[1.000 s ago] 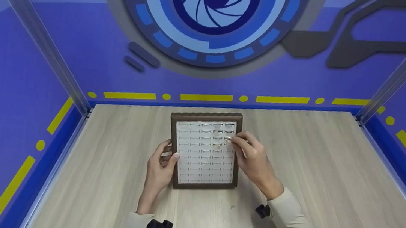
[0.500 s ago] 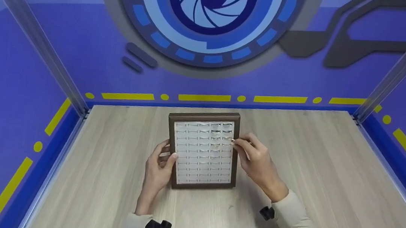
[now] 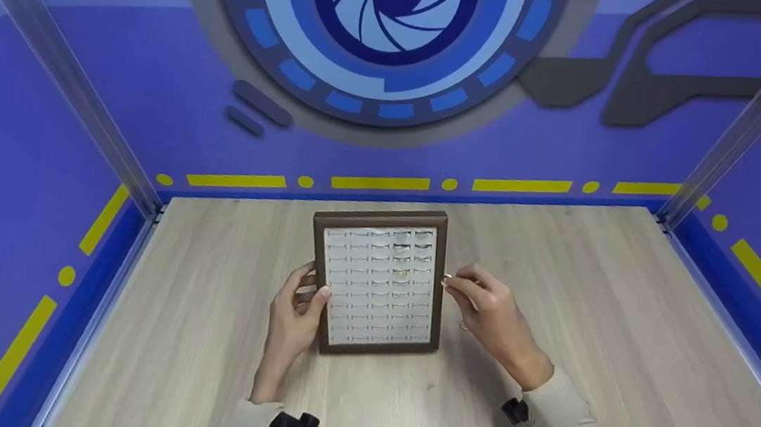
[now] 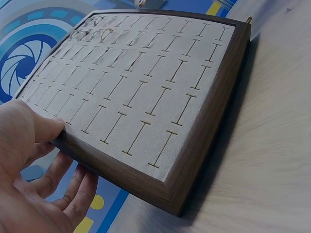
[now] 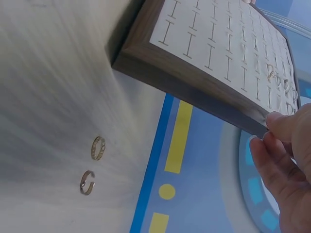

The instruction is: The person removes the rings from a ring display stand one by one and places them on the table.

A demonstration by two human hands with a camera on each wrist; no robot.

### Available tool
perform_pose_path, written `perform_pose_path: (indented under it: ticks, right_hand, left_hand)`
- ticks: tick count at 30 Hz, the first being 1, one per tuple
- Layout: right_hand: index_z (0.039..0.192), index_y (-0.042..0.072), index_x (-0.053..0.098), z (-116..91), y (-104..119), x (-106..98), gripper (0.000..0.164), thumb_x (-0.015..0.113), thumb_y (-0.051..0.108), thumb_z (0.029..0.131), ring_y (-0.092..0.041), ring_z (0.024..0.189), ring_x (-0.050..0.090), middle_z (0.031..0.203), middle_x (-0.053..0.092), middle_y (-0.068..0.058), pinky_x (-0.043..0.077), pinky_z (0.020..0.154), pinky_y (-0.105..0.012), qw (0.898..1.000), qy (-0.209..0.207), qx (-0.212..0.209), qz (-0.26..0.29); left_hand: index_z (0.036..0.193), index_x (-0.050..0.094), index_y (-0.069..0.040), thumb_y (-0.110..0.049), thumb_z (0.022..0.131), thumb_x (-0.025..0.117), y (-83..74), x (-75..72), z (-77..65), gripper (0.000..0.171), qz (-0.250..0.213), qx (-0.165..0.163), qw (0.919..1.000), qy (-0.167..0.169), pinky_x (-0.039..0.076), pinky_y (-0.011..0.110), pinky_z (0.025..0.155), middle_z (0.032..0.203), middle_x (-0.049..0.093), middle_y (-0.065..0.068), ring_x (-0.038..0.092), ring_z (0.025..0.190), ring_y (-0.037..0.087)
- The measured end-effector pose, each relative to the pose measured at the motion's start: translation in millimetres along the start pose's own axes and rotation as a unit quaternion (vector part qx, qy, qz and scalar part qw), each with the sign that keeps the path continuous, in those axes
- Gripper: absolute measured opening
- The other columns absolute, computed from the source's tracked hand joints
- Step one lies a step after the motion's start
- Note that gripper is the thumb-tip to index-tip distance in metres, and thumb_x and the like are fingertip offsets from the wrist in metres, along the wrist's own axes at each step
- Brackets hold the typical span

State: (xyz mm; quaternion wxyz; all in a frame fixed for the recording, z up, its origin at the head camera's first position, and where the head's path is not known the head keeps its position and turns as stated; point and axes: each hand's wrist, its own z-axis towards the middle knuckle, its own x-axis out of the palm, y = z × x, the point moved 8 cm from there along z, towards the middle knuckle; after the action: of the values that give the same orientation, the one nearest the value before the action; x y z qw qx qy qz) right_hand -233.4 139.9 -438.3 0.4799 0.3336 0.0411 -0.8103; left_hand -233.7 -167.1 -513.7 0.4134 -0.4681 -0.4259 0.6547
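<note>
Two hands [image 3: 295, 314] [image 3: 493, 317], one tray [image 3: 381, 220], two tabletop rings [image 5: 93, 150] [image 5: 83, 182]

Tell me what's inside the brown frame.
Inside the brown frame is a pale slotted pad with rings set in it, mainly toward the upper right in the head view. Whatever lies beneath the pad is covered, so can't be seen.

We see soft, even light across the wooden table [image 3: 651, 327], a faint shadow falling beside the right sleeve [image 3: 564, 413]. Our left-wrist view catches a dark shadow hugging the brown frame [image 4: 206, 121]; our right-wrist view is hazy, the table smeared.
</note>
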Motion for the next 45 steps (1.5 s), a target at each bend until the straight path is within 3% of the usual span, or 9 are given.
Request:
perform_pose_path:
  ticks: [17,27,38,45]
  right_hand:
    - [0.096,0.0,0.083,-27.6,-22.8,-7.6,0.021,0.083,-0.015,0.082,-0.017,0.079,0.073,0.094,0.069,-0.007,0.06,0.069,-0.017,0.998,0.031,0.056,-0.014]
    - [0.096,0.005,0.083,-45.3,-34.9,-11.6,0.017,0.08,-0.01,0.089,-0.015,0.081,0.072,0.095,0.07,-0.005,0.062,0.069,-0.022,0.993,0.067,0.092,-0.033]
    - [0.091,0.009,0.084,-60.4,-47.3,-14.2,0.02,0.083,-0.01,0.086,-0.012,0.079,0.07,0.091,0.07,-0.002,0.062,0.067,-0.027,0.987,0.082,0.137,-0.03]
    - [0.089,0.004,0.084,-71.3,-55.4,-16.0,0.013,0.084,-0.009,0.086,-0.015,0.078,0.072,0.09,0.071,-0.004,0.062,0.065,-0.029,0.982,0.09,0.158,-0.052]
  left_hand:
    - [0.154,0.054,-0.01,-0.013,0.105,0.068,-0.8,-0.5,-1.2,0.051,-0.002,0.004,1.0,0.001,0.061,0.049,0.097,0.13,0.068,0.016,0.071,0.11,0.031]
    - [0.154,0.054,-0.009,-0.01,0.105,0.067,-1.0,-0.1,-1.0,0.051,0.008,0.004,1.0,-0.003,0.061,0.045,0.096,0.13,0.067,0.016,0.072,0.111,0.03]
    - [0.153,0.055,-0.01,-0.008,0.104,0.067,-0.8,0.1,-2.0,0.05,0.007,0.004,1.0,-0.004,0.06,0.049,0.098,0.13,0.067,0.017,0.072,0.112,0.031]
    - [0.153,0.055,-0.01,-0.007,0.104,0.067,-1.2,-0.6,-1.6,0.05,0.011,0.008,0.9999,-0.007,0.061,0.048,0.097,0.129,0.067,0.016,0.072,0.111,0.031]
